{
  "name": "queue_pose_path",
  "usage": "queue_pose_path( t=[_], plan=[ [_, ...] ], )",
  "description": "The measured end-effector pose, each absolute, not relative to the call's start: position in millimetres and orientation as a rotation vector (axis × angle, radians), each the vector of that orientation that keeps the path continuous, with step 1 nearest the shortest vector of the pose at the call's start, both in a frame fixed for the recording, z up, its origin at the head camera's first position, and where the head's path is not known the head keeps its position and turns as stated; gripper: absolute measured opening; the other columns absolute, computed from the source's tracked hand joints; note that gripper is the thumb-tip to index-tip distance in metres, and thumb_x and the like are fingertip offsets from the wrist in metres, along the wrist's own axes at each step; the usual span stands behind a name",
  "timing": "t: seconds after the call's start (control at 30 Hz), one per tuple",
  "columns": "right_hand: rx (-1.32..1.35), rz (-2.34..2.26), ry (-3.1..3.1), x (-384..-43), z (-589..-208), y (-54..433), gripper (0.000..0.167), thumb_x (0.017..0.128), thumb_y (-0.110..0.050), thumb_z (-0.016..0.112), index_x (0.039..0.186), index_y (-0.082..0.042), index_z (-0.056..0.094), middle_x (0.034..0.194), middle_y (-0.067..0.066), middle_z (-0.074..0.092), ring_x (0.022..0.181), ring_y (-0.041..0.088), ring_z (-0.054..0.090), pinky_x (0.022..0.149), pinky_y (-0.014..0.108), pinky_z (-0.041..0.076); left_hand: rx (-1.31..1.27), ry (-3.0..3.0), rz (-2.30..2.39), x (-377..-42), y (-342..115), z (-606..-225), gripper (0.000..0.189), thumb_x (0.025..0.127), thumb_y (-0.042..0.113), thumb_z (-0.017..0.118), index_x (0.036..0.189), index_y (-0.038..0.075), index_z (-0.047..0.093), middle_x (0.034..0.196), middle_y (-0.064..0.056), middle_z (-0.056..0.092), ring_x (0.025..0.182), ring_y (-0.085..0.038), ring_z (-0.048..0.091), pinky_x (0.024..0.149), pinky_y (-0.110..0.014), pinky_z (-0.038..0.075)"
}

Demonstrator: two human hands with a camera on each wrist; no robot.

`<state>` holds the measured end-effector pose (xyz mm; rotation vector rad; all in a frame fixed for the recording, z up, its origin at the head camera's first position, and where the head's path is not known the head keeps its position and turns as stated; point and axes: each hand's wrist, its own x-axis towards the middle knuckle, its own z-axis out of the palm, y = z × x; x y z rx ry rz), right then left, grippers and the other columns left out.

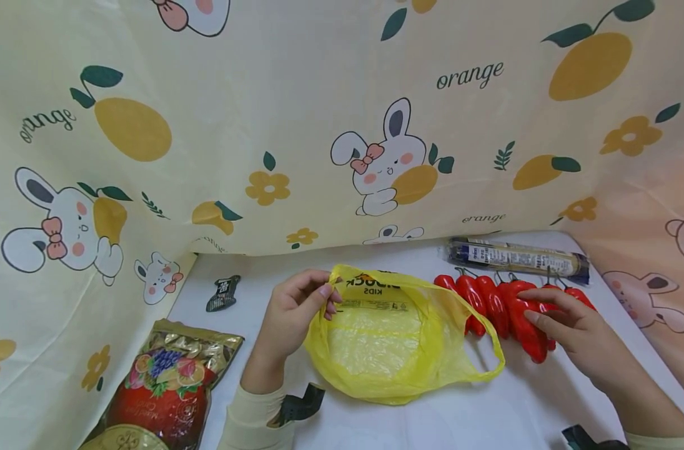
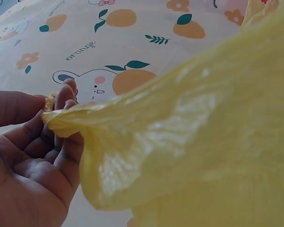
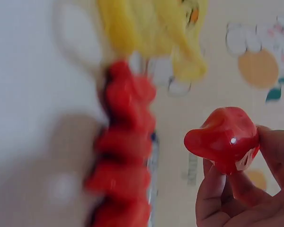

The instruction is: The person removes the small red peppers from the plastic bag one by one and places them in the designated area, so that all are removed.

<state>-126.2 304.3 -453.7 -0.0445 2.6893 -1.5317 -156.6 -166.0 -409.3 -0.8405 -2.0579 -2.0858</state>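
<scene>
At the centre of the head view, a yellow plastic bag (image 1: 386, 386) lies with its mouth spread and one handle loop toward the right. My left hand (image 1: 293, 315) pinches the bag's left rim between thumb and fingers; the left wrist view shows the thin plastic (image 2: 180, 142) stretched from that pinch. My right hand (image 1: 586, 337) holds a glossy red pepper (image 3: 225, 137) by thumb and fingers, raised above the surface. Beneath and beside it, several similar red peppers (image 1: 492, 306) lie side by side in a row, stems to the back, right of the bag.
Behind the peppers lies a long dark package (image 1: 518, 257) in clear wrap. A red and gold pouch with fruit pictures (image 1: 167, 387) is at the front left, with a small black packet (image 1: 223, 294) behind it. Patterned cloth (image 1: 313, 125) walls the white table (image 1: 342, 428).
</scene>
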Motion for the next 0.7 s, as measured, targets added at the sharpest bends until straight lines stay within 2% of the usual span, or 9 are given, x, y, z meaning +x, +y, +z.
queue_pose_path(
  t=[0.1,0.23,0.27,0.3,0.37,0.47,0.5,0.53,0.7],
  plan=[
    [-0.005,-1.491,2.724,-129.7,-461.0,326.6,0.039,0.113,-0.020,0.063,0.151,-0.015,0.061,0.142,0.012,0.055,0.099,-0.003,0.056,0.070,0.033,0.062,-0.838,-2.054,-2.092,-156.6,-165.7,-410.0,0.016,0.108,-0.007,0.055,0.118,-0.013,0.067,0.096,-0.026,0.068,0.080,-0.020,0.066,0.071,-0.026,0.062],
    [0.051,-1.476,2.738,-135.0,-469.6,354.8,0.039,0.113,-0.020,0.063,0.152,-0.019,0.061,0.147,0.029,0.049,0.101,-0.004,0.050,0.071,0.033,0.063,-0.845,-2.053,-2.095,-156.7,-165.1,-411.0,0.015,0.108,-0.007,0.055,0.117,-0.013,0.066,0.096,-0.026,0.068,0.080,-0.020,0.066,0.071,-0.026,0.062],
    [0.063,-1.476,2.738,-136.4,-471.1,361.6,0.040,0.113,-0.019,0.063,0.153,-0.019,0.060,0.152,0.035,0.041,0.113,0.003,0.052,0.070,0.032,0.064,-0.848,-2.053,-2.095,-156.7,-165.0,-411.2,0.015,0.108,-0.007,0.055,0.117,-0.013,0.066,0.096,-0.026,0.068,0.080,-0.020,0.066,0.071,-0.026,0.062],
    [0.078,-1.474,2.746,-137.7,-472.9,368.2,0.041,0.112,-0.018,0.063,0.153,-0.018,0.060,0.153,0.037,0.037,0.115,0.008,0.050,0.069,0.032,0.064,-0.850,-2.055,-2.094,-156.6,-164.9,-411.4,0.015,0.108,-0.007,0.055,0.117,-0.013,0.066,0.096,-0.026,0.068,0.080,-0.020,0.066,0.071,-0.026,0.062],
    [0.106,-1.453,2.767,-140.0,-475.2,380.7,0.040,0.113,-0.018,0.062,0.152,-0.013,0.059,0.156,0.041,0.029,0.126,0.030,0.049,0.067,0.033,0.064,-0.846,-2.059,-2.089,-156.3,-165.0,-411.2,0.016,0.108,-0.007,0.055,0.118,-0.013,0.066,0.096,-0.025,0.068,0.080,-0.020,0.066,0.072,-0.026,0.062],
    [0.178,-1.384,2.829,-142.9,-478.8,397.7,0.042,0.113,-0.020,0.060,0.152,-0.006,0.055,0.157,0.044,0.024,0.129,0.059,0.036,0.064,0.033,0.063,-0.831,-2.063,-2.087,-155.8,-165.6,-410.8,0.016,0.108,-0.007,0.055,0.119,-0.013,0.067,0.096,-0.025,0.069,0.080,-0.021,0.066,0.072,-0.026,0.062],
    [0.206,-1.363,2.843,-143.7,-480.3,403.3,0.043,0.113,-0.021,0.060,0.151,-0.003,0.053,0.155,0.044,0.027,0.122,0.060,0.039,0.064,0.034,0.064,-0.827,-2.064,-2.085,-155.6,-165.7,-410.6,0.016,0.108,-0.007,0.055,0.119,-0.013,0.067,0.096,-0.024,0.069,0.080,-0.021,0.066,0.072,-0.026,0.062],
    [0.237,-1.343,2.855,-144.4,-481.6,408.8,0.045,0.113,-0.021,0.060,0.152,-0.001,0.051,0.155,0.045,0.027,0.122,0.066,0.037,0.063,0.034,0.064,-0.824,-2.065,-2.085,-155.5,-165.8,-410.5,0.016,0.108,-0.007,0.056,0.119,-0.012,0.067,0.096,-0.024,0.069,0.080,-0.021,0.066,0.072,-0.026,0.062],
    [0.338,-1.294,2.864,-147.5,-492.1,430.1,0.052,0.113,-0.015,0.058,0.155,0.007,0.038,0.154,0.048,0.030,0.124,0.071,0.039,0.062,0.037,0.065,-0.823,-2.071,-2.080,-154.7,-166.0,-410.0,0.016,0.108,-0.007,0.056,0.119,-0.012,0.067,0.096,-0.024,0.069,0.080,-0.021,0.066,0.072,-0.027,0.062]
  ],
)
